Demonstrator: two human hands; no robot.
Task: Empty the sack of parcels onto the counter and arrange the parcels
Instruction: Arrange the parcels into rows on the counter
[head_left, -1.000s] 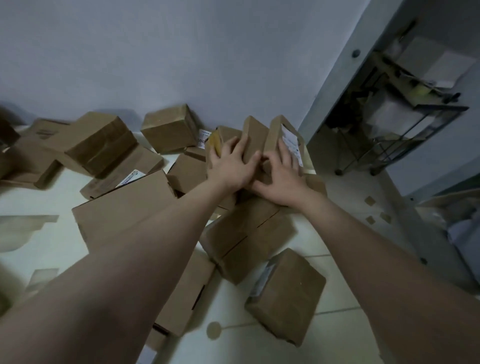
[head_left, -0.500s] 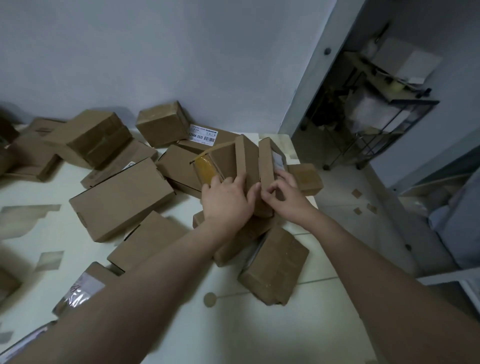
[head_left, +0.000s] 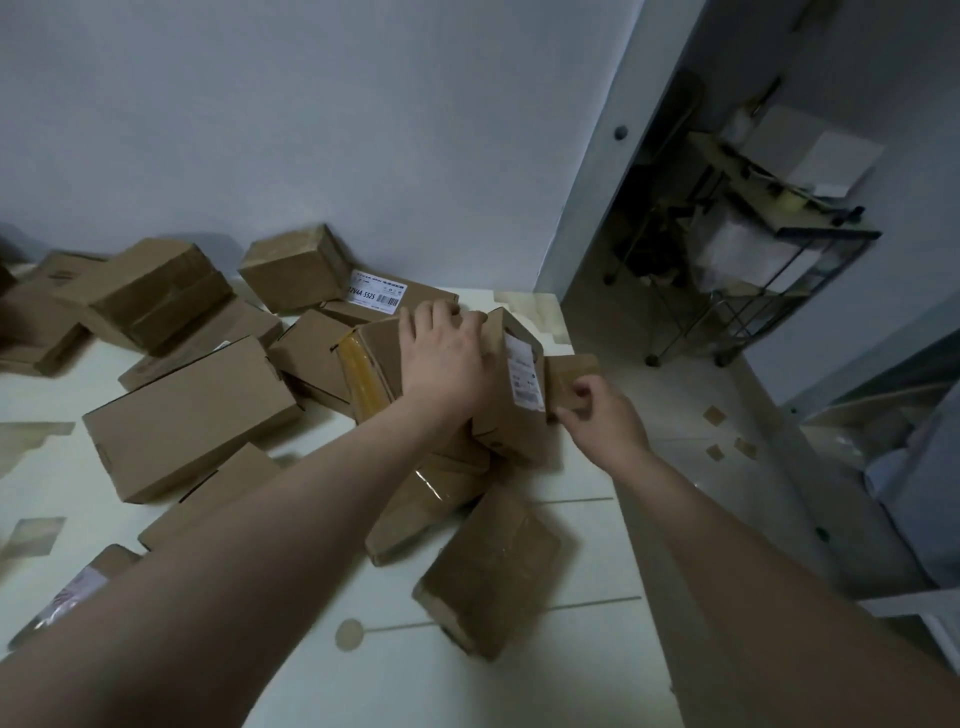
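**Entry: parcels, brown cardboard, arranging in hand**

- **Location:** the parcels are spread over the pale table (head_left: 519, 686), most laid flat and askew toward the wall. No sack is seen, so the emptying is judged done.
- **Upright parcels** (head_left: 506, 421): a few are stood on edge, side by side, near the table's right edge, and appear to be propped partly on flatter parcels beneath.
- **Left hand** (head_left: 447, 358): laid over the tops of the upright parcels, with the fingers curled down the far side and clamped on them.
- **Right hand** (head_left: 597, 410): the fingers and thumb are closed in a pinch on a small parcel (head_left: 571, 376) just beside the row.
- **Step judged:** the small parcel is to be joined to the row.
- **Method advised:**
  - The row should be held square by the left hand.
  - The small parcel should be turned on edge and pressed flush against the labelled face.
  - The flat parcels beneath should be drawn out, lest the row be tipped.
  - The table's edge close by should be minded
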